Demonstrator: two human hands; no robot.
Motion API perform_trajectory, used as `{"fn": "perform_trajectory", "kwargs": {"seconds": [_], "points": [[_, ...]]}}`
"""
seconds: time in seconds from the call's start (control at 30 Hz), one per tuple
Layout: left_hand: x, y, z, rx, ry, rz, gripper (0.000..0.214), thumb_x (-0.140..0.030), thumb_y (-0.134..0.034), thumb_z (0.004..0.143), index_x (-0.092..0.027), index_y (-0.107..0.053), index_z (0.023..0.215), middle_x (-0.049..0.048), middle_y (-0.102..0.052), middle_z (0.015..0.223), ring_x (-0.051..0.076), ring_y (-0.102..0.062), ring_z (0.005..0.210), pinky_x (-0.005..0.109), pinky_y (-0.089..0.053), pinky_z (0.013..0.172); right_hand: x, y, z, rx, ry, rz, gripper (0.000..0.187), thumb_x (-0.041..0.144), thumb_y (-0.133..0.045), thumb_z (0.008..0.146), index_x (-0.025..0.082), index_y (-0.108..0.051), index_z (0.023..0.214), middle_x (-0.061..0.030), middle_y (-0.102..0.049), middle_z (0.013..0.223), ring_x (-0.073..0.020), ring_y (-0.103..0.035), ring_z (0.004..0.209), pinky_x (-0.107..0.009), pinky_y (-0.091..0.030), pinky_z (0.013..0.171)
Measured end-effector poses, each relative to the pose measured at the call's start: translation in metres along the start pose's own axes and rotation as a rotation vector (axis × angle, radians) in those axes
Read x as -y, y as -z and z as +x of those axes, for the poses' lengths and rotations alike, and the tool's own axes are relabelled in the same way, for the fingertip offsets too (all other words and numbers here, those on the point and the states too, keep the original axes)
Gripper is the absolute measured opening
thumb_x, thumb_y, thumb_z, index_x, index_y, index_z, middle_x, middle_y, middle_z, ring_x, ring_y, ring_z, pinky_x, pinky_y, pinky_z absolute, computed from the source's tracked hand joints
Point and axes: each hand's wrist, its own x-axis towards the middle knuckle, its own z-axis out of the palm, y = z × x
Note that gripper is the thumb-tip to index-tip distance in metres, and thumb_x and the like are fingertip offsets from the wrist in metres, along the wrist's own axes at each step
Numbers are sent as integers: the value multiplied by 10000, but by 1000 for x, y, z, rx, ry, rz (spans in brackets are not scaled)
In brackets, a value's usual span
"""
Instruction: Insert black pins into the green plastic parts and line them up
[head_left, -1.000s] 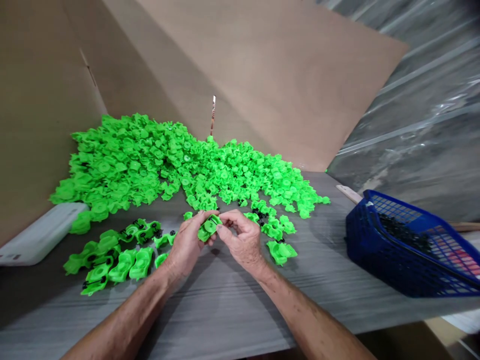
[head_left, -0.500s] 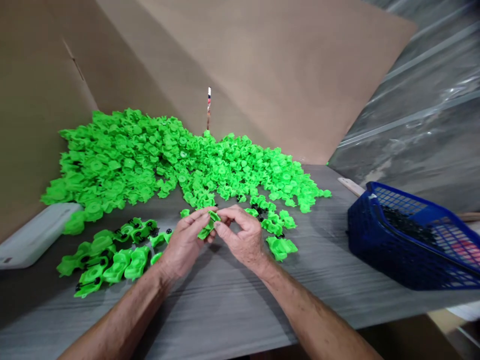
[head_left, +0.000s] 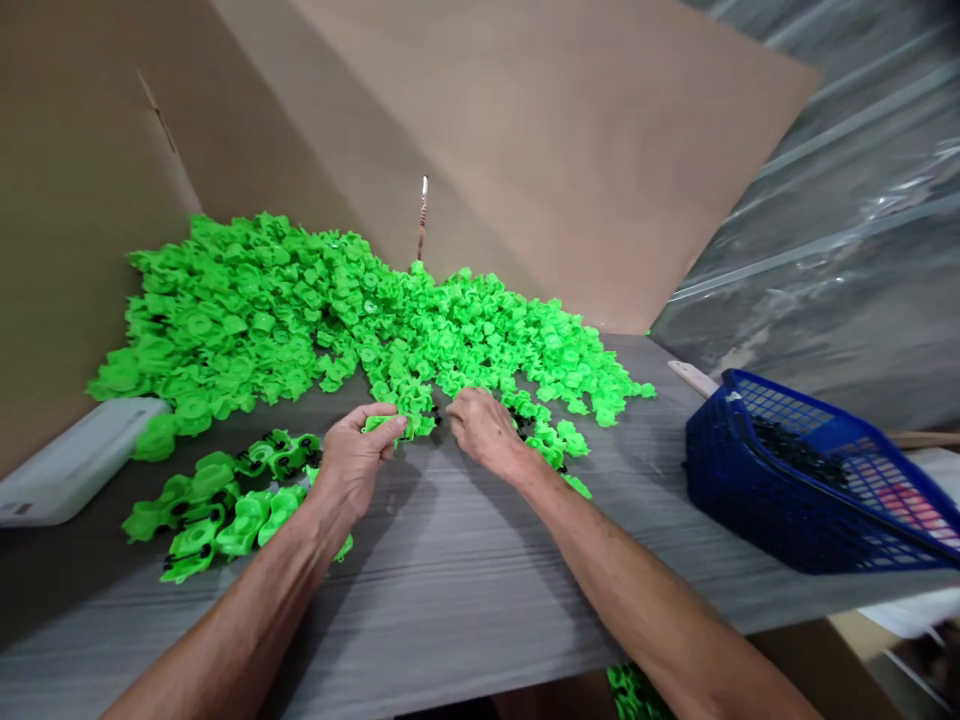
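My left hand (head_left: 356, 455) pinches a bright green plastic toy car body (head_left: 381, 424) between thumb and fingers, just above the table. To its right, my right hand (head_left: 484, 428) reaches down with curled fingers at the front of the green pile (head_left: 420, 325). Its fingertips are hidden, so what they grip does not show. Small black parts (head_left: 438, 413) lie between the two hands. Left of my left forearm, several green car bodies (head_left: 247, 522) rest in a group, some with black wheels and axles on them.
A blue plastic basket (head_left: 750, 490) with black parts inside stands at the right on the grey table (head_left: 465, 610). A white plastic container (head_left: 79, 465) lies at the left. Cardboard panels (head_left: 525, 130) wall off the back and left. More green pieces (head_left: 634, 690) show below the table's front edge.
My hands were together on a green car body. Now they are apart: the left has moved slightly left with a green piece, the right has reached forward to the pile's front.
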Motion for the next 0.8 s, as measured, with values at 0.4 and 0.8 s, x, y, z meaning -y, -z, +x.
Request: {"fn": "perform_trajectory", "kwargs": {"seconds": [0.4,0.8], "points": [[-6,-4,-8,80,137,-76,340,-159,-805,432,-109,-646,729,-27,-621,587,56,-504,475,170,-395,430,14,-6,20,145,42,-112,260,115,-503,821,170,-754,861,-128,-722,853,-229,-658,839,-288,-410,705],[-5,-5,-22,323,374,-9,224,-169,-670,686,-157,-610,902,31,-644,634,112,-554,446,174,-371,362,3,15,-32,-358,15,715,122,183,-593,782,176,-713,805,-15,-710,726,-142,-637,656,-249,-503,648]]}}
